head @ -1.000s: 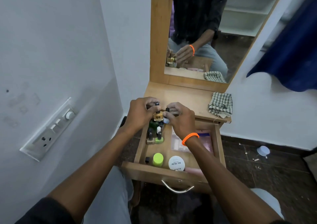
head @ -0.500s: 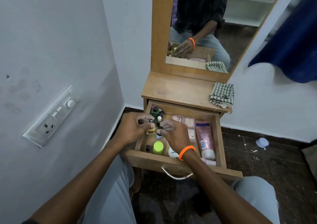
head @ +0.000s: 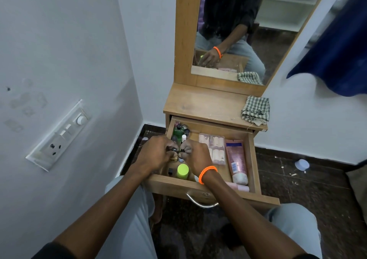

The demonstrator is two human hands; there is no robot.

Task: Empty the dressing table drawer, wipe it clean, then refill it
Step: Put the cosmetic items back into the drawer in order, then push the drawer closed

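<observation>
fingers [head: 170, 149] of the left hand [head: 156, 153] and right hand [head: 195, 155] are curled shut around several small dark-capped glass bottles [head: 175, 156] at the left side of the open wooden drawer [head: 251, 159]. light, slick and breakable, they look best pinched by the body, not the cap. a pink plastic tube [head: 236, 161] lies along the right.

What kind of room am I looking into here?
Most likely a bedroom or dressing corner of a home: a wooden dressing table with a tall mirror, its open drawer holding cosmetics such as a pink tube, and a wall switchboard.
</observation>
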